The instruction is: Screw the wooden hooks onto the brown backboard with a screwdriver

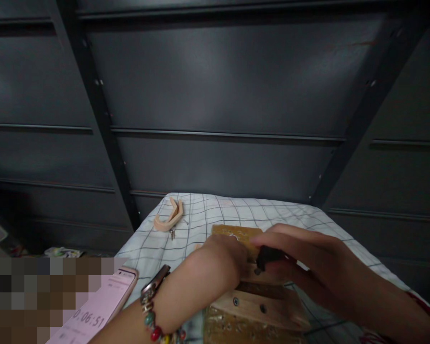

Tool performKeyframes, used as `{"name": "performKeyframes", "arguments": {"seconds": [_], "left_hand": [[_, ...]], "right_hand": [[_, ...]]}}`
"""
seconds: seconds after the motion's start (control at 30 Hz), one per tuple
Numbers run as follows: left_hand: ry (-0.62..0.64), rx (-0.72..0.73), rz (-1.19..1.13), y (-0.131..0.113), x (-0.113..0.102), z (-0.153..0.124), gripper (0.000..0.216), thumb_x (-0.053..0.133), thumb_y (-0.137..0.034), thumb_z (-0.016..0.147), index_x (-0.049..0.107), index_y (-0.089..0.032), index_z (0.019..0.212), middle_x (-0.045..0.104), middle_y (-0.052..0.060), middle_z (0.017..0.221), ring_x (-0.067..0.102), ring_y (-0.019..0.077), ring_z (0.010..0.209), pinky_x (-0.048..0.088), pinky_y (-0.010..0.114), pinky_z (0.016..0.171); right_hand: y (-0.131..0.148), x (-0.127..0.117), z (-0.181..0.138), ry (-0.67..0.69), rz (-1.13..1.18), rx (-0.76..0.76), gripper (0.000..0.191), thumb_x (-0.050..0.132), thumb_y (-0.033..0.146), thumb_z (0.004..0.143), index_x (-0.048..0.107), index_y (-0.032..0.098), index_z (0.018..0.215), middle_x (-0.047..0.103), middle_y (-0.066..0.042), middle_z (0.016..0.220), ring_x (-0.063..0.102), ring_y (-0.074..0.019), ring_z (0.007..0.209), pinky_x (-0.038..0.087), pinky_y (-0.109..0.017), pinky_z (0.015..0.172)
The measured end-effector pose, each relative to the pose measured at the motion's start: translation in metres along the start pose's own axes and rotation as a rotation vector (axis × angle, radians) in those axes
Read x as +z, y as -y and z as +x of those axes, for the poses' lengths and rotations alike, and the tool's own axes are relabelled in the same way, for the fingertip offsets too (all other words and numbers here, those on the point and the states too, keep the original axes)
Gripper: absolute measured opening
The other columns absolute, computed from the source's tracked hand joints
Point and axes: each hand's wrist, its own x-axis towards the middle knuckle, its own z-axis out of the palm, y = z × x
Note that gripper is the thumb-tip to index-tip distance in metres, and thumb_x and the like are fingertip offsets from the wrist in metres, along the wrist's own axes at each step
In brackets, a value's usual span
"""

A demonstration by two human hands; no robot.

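Note:
A wooden frame of boards screwed together [252,306] lies on a white checked cloth [200,215]. My left hand [225,255] rests closed on the frame's upper part, its fingers pressed down on the wood. A beaded bracelet and a watch band sit on that wrist. My right hand [308,265] comes in from the right and is shut on a small black tool [267,258], whose tip meets the wood beside my left hand.
A curved, peach-coloured wooden piece [170,217] lies at the cloth's far left with small screws [172,234] beside it. A pink phone [96,310] showing a timer sits at the lower left. Dark metal shelving panels [215,95] fill the background.

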Motion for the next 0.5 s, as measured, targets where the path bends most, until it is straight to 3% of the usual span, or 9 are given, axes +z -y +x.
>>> {"name": "performKeyframes", "arguments": {"seconds": [0.1,0.3,0.43,0.5], "left_hand": [[0.102,0.015,0.144,-0.003,-0.006,0.004,0.02,0.047,-0.016,0.079,0.065,-0.011,0.086,0.067,0.011,0.082,0.061,0.0202,0.071,0.038,0.023,0.052],[0.21,-0.07,0.105,-0.009,-0.018,0.001,0.02,0.048,-0.015,0.079,0.066,-0.011,0.087,0.067,0.01,0.084,0.061,0.0172,0.069,0.038,0.021,0.051],[0.112,-0.102,0.013,-0.006,-0.013,-0.001,0.024,0.044,-0.012,0.079,0.064,-0.013,0.093,0.065,0.009,0.095,0.06,0.0162,0.077,0.041,0.021,0.061],[0.062,-0.103,-0.005,-0.004,-0.008,-0.001,0.024,0.044,-0.013,0.079,0.063,-0.013,0.093,0.064,0.011,0.098,0.059,0.0179,0.082,0.042,0.024,0.067]], "right_hand": [[-0.001,0.004,0.0,-0.07,-0.051,0.055,0.003,0.056,0.02,0.077,0.055,0.019,0.074,0.056,0.003,0.061,0.051,-0.0083,0.05,0.04,-0.018,0.046],[0.001,0.009,0.006,-0.187,-0.145,0.143,0.021,0.062,0.023,0.069,0.045,0.019,0.056,0.05,0.003,0.051,0.046,-0.0091,0.043,0.036,-0.02,0.039],[-0.001,0.012,0.009,-0.204,-0.063,0.108,0.004,0.054,0.015,0.075,0.056,0.019,0.077,0.06,-0.002,0.071,0.053,-0.0108,0.053,0.044,-0.021,0.048],[-0.003,0.011,0.008,-0.166,-0.026,0.067,0.016,0.051,0.013,0.078,0.056,0.02,0.092,0.062,-0.003,0.08,0.057,-0.0116,0.062,0.047,-0.021,0.055]]}}
